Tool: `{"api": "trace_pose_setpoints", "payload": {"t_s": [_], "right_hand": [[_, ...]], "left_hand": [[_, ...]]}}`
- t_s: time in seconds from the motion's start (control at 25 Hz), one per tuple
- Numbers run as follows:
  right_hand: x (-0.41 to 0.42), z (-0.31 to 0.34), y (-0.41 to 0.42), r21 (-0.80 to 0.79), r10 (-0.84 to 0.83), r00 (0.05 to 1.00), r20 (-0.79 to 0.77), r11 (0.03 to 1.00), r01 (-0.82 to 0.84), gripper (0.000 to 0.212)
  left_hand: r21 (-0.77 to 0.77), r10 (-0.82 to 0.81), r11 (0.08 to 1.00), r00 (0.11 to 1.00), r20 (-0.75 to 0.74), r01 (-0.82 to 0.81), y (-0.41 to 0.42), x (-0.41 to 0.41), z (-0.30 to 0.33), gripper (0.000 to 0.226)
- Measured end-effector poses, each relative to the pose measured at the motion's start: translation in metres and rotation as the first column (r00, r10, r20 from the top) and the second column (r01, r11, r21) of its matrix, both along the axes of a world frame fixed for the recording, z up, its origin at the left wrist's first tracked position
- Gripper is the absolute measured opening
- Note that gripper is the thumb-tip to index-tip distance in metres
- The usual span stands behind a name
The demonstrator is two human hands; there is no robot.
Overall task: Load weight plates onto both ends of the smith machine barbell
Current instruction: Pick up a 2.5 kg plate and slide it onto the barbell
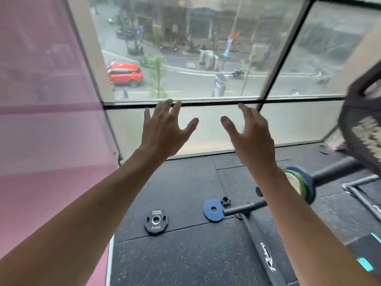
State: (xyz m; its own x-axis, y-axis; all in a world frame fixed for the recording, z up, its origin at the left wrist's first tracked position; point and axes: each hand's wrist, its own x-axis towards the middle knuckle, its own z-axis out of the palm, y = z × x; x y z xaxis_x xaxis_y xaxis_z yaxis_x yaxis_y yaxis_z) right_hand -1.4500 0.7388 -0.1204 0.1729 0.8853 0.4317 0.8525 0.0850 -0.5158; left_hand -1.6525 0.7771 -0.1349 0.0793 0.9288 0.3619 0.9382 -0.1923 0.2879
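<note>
My left hand [165, 129] and my right hand [250, 137] are stretched out in front of me at window height, fingers spread, holding nothing. Far below them on the black rubber floor lies a small black weight plate [156, 221]. To its right a blue plate [213, 210] sits on the end of a low black bar [245, 208]. A green and blue plate stack [300, 182] sits on a thicker dark bar [334, 168] behind my right forearm. A large black plate [362, 129], blurred, fills the right edge.
A small black collar clip [225, 201] lies beside the blue plate. A big window [185, 58] with a black frame faces me; a pink wall [41, 120] stands on the left. A metal frame foot [358, 190] and a branded black beam [261, 252] cross the floor at right.
</note>
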Motion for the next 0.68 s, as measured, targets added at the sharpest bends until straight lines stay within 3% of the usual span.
{"api": "trace_pose_setpoints", "payload": {"t_s": [0.32, 0.52, 0.68], "right_hand": [[-0.063, -0.105, 0.147, -0.200, 0.252, 0.962, -0.104, 0.942, -0.269, 0.068], [-0.100, -0.204, 0.223, -0.431, 0.358, 0.924, -0.136, 0.818, -0.380, 0.071], [-0.131, -0.311, 0.256, -0.618, 0.414, 0.901, -0.129, 0.677, -0.399, 0.075]], "left_hand": [[-0.231, 0.308, 0.920, 0.948, -0.076, -0.317, 0.075, -0.072, -0.100, 0.072], [-0.419, 0.436, 0.795, 0.893, -0.109, -0.439, 0.112, -0.097, -0.195, 0.069], [-0.569, 0.507, 0.659, 0.849, -0.149, -0.493, 0.131, -0.113, -0.312, 0.068]]}}
